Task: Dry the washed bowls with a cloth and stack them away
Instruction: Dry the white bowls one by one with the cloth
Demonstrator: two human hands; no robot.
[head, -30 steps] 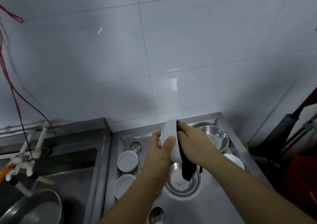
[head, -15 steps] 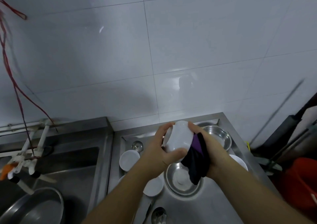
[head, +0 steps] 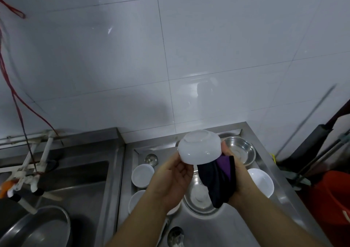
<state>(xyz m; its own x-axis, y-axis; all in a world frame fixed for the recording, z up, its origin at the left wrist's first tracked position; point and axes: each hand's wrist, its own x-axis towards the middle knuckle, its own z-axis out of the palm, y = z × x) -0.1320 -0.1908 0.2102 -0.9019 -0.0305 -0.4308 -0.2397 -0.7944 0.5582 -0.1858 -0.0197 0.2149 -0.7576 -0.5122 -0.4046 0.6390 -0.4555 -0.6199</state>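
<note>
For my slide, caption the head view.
Left hand holds upturned white bowl; right hand grips dark purple cloth.

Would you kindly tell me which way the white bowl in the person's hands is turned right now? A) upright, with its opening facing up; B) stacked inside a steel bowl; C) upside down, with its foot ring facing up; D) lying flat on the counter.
C: the white bowl is held in the air with its foot ring on top, the left hand under its rim and the dark cloth beside it.
</note>
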